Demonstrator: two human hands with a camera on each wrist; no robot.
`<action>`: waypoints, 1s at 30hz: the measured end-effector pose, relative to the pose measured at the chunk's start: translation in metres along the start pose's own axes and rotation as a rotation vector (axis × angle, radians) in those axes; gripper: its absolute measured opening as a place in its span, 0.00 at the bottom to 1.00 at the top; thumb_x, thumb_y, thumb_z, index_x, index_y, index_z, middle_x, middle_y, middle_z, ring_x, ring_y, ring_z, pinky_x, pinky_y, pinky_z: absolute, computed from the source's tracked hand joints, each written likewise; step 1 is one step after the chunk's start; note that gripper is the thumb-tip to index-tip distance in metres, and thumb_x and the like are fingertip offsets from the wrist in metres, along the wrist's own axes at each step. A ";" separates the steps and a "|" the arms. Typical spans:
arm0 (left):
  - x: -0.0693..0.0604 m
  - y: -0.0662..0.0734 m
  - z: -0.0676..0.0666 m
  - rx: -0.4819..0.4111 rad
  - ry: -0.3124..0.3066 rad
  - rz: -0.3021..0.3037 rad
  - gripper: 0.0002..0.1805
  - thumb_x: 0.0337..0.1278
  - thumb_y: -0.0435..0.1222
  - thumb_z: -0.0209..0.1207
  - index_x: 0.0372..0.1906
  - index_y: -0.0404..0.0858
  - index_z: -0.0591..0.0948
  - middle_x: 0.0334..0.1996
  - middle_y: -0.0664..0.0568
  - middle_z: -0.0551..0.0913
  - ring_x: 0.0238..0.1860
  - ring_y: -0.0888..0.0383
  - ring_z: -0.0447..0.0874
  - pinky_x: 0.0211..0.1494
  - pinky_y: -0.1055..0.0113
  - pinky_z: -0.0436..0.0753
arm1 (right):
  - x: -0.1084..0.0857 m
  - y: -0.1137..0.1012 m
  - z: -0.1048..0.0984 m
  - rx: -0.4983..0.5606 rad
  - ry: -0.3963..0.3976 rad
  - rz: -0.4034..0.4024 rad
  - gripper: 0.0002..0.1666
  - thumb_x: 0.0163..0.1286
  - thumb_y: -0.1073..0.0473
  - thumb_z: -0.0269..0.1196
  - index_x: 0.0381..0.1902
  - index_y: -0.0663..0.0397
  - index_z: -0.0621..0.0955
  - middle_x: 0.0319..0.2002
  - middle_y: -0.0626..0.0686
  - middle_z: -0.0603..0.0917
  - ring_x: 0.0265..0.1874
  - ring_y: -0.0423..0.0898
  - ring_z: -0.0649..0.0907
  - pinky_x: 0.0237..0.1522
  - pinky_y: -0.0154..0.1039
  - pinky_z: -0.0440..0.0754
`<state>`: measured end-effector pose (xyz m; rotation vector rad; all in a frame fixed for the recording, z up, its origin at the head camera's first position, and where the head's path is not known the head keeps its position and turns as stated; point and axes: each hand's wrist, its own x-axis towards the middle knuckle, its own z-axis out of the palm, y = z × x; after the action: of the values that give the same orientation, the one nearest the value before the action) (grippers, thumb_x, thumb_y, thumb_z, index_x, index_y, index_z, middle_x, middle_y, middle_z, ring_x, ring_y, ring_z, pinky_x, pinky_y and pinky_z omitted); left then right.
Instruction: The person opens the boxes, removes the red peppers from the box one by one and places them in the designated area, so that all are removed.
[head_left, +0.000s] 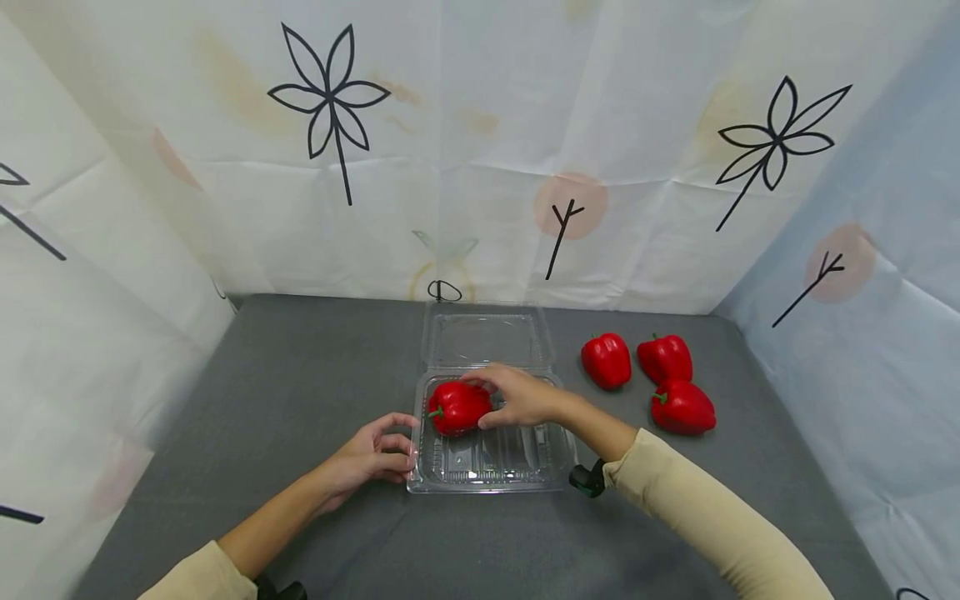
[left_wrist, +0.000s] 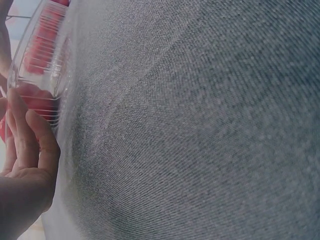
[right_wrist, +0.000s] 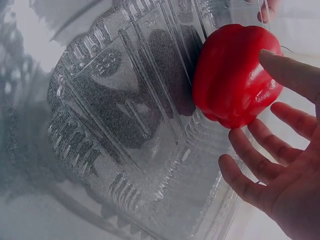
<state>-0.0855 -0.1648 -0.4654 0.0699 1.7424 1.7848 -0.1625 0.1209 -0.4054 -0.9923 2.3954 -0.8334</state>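
Note:
A clear plastic clamshell container (head_left: pixel 495 487) lies on the grey surface, its lid (head_left: pixel 486 337) folded back toward the wall. Inside, at the left, is a red bell pepper (head_left: pixel 455 410) with its green stem to the left. My right hand (head_left: pixel 517 398) holds that pepper from the right, the thumb and fingertips on its sides; the right wrist view shows the thumb (right_wrist: pixel 287 72) against the red skin. My left hand (head_left: pixel 371 458) touches the container's left edge with nearly straight fingers. In the left wrist view those fingers (left_wrist: pixel 25 140) lie along the ribbed clear wall.
To the right of the container lie three more red bell peppers: one (head_left: pixel 606 361) nearest it, one (head_left: pixel 665 358) further right, and one (head_left: pixel 683 407) closer to me. A patterned white cloth (head_left: pixel 480 167) hangs behind and at both sides of the grey surface (head_left: pixel 315 367).

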 end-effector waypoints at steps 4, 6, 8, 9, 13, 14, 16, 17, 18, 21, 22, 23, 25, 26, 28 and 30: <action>0.001 -0.001 0.000 -0.002 -0.003 -0.002 0.33 0.60 0.34 0.66 0.66 0.34 0.63 0.36 0.49 0.83 0.34 0.53 0.84 0.43 0.61 0.83 | 0.002 -0.002 0.004 -0.067 0.004 0.041 0.41 0.58 0.62 0.73 0.69 0.57 0.71 0.58 0.59 0.76 0.56 0.55 0.78 0.56 0.52 0.78; 0.001 -0.002 0.000 -0.003 -0.003 -0.003 0.34 0.59 0.34 0.66 0.66 0.34 0.63 0.36 0.49 0.83 0.34 0.54 0.84 0.43 0.61 0.83 | 0.002 -0.004 0.006 -0.102 -0.003 0.058 0.42 0.58 0.61 0.74 0.69 0.55 0.70 0.60 0.60 0.75 0.57 0.56 0.77 0.56 0.53 0.77; 0.001 -0.002 0.000 -0.004 -0.001 -0.006 0.34 0.59 0.34 0.66 0.66 0.34 0.63 0.36 0.49 0.83 0.34 0.53 0.84 0.43 0.61 0.83 | 0.002 -0.006 0.008 -0.127 -0.015 0.077 0.43 0.59 0.61 0.73 0.70 0.54 0.69 0.62 0.61 0.74 0.59 0.56 0.76 0.57 0.55 0.76; 0.001 -0.001 0.000 -0.004 0.001 -0.007 0.34 0.59 0.34 0.66 0.66 0.34 0.63 0.36 0.49 0.83 0.34 0.53 0.84 0.43 0.61 0.83 | 0.002 -0.006 0.009 -0.135 -0.019 0.082 0.43 0.59 0.60 0.73 0.71 0.53 0.68 0.64 0.61 0.73 0.60 0.57 0.75 0.58 0.55 0.76; 0.001 -0.001 0.000 0.001 0.009 -0.011 0.34 0.59 0.34 0.66 0.66 0.35 0.63 0.37 0.49 0.83 0.34 0.53 0.84 0.44 0.61 0.83 | 0.002 -0.007 0.012 -0.136 -0.028 0.073 0.44 0.60 0.60 0.73 0.72 0.56 0.66 0.66 0.59 0.73 0.63 0.55 0.75 0.61 0.53 0.74; 0.001 -0.001 0.000 0.003 0.010 -0.013 0.34 0.59 0.34 0.66 0.66 0.35 0.63 0.37 0.49 0.83 0.34 0.53 0.84 0.44 0.61 0.83 | 0.002 -0.007 0.013 -0.133 -0.028 0.068 0.45 0.60 0.60 0.73 0.72 0.57 0.66 0.66 0.59 0.73 0.63 0.55 0.75 0.61 0.52 0.74; 0.001 -0.001 0.000 0.007 0.012 -0.015 0.34 0.60 0.34 0.66 0.66 0.35 0.63 0.37 0.49 0.83 0.35 0.53 0.84 0.44 0.61 0.83 | 0.003 -0.007 0.014 -0.125 -0.031 0.061 0.45 0.60 0.60 0.72 0.72 0.58 0.65 0.66 0.58 0.74 0.62 0.54 0.76 0.61 0.51 0.74; 0.001 -0.001 0.000 0.008 0.014 -0.016 0.34 0.59 0.34 0.66 0.66 0.35 0.63 0.37 0.49 0.83 0.35 0.53 0.85 0.44 0.61 0.83 | 0.003 -0.007 0.014 -0.124 -0.033 0.062 0.45 0.60 0.60 0.72 0.72 0.57 0.65 0.66 0.57 0.75 0.62 0.53 0.76 0.61 0.51 0.75; 0.001 -0.001 0.000 0.008 0.015 -0.015 0.34 0.59 0.34 0.67 0.66 0.35 0.63 0.37 0.49 0.83 0.35 0.53 0.85 0.44 0.61 0.83 | 0.003 -0.007 0.014 -0.121 -0.034 0.062 0.45 0.60 0.60 0.72 0.72 0.57 0.65 0.65 0.57 0.75 0.62 0.53 0.76 0.61 0.50 0.75; 0.001 -0.002 0.000 0.007 0.009 -0.004 0.34 0.59 0.34 0.67 0.66 0.34 0.63 0.37 0.49 0.83 0.34 0.53 0.84 0.44 0.61 0.83 | 0.003 -0.007 0.014 -0.127 -0.034 0.066 0.45 0.60 0.60 0.72 0.72 0.56 0.65 0.64 0.56 0.76 0.61 0.52 0.77 0.60 0.50 0.76; 0.001 -0.002 0.000 0.004 0.005 0.003 0.34 0.59 0.34 0.67 0.66 0.34 0.63 0.36 0.49 0.83 0.34 0.54 0.84 0.43 0.61 0.83 | 0.003 -0.007 0.014 -0.134 -0.034 0.067 0.45 0.60 0.59 0.72 0.72 0.56 0.65 0.64 0.56 0.76 0.60 0.52 0.78 0.59 0.49 0.76; 0.001 -0.002 0.000 0.001 -0.001 0.010 0.34 0.59 0.33 0.67 0.66 0.34 0.63 0.36 0.49 0.83 0.34 0.54 0.84 0.43 0.61 0.83 | 0.003 -0.007 0.014 -0.144 -0.033 0.070 0.45 0.60 0.58 0.72 0.72 0.56 0.66 0.63 0.55 0.77 0.60 0.51 0.78 0.59 0.49 0.76; 0.001 -0.003 -0.001 -0.005 -0.012 0.022 0.34 0.59 0.33 0.66 0.66 0.33 0.63 0.36 0.50 0.83 0.33 0.55 0.84 0.42 0.61 0.83 | 0.004 -0.008 0.014 -0.161 -0.032 0.075 0.45 0.59 0.56 0.72 0.71 0.55 0.67 0.61 0.54 0.78 0.57 0.50 0.79 0.57 0.48 0.77; 0.001 -0.003 0.000 -0.008 -0.016 0.026 0.34 0.58 0.32 0.66 0.66 0.33 0.63 0.36 0.50 0.83 0.33 0.55 0.84 0.42 0.61 0.83 | 0.004 -0.008 0.014 -0.170 -0.031 0.080 0.44 0.59 0.55 0.72 0.71 0.54 0.67 0.60 0.54 0.79 0.56 0.49 0.79 0.56 0.47 0.77; 0.000 -0.003 0.000 -0.012 -0.018 0.029 0.34 0.59 0.32 0.66 0.65 0.33 0.62 0.35 0.50 0.83 0.33 0.55 0.84 0.42 0.62 0.83 | 0.004 -0.009 0.014 -0.183 -0.029 0.087 0.44 0.58 0.53 0.73 0.70 0.54 0.68 0.58 0.53 0.80 0.54 0.48 0.80 0.54 0.47 0.78; 0.000 -0.004 0.000 -0.013 -0.018 0.030 0.34 0.59 0.32 0.66 0.66 0.33 0.62 0.35 0.50 0.83 0.33 0.55 0.84 0.42 0.61 0.83 | 0.003 -0.011 0.014 -0.190 -0.028 0.099 0.43 0.57 0.52 0.73 0.69 0.53 0.69 0.57 0.53 0.81 0.53 0.48 0.81 0.52 0.46 0.79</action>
<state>-0.0840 -0.1654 -0.4688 0.1070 1.7262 1.8115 -0.1514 0.1073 -0.4093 -0.9390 2.5118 -0.5619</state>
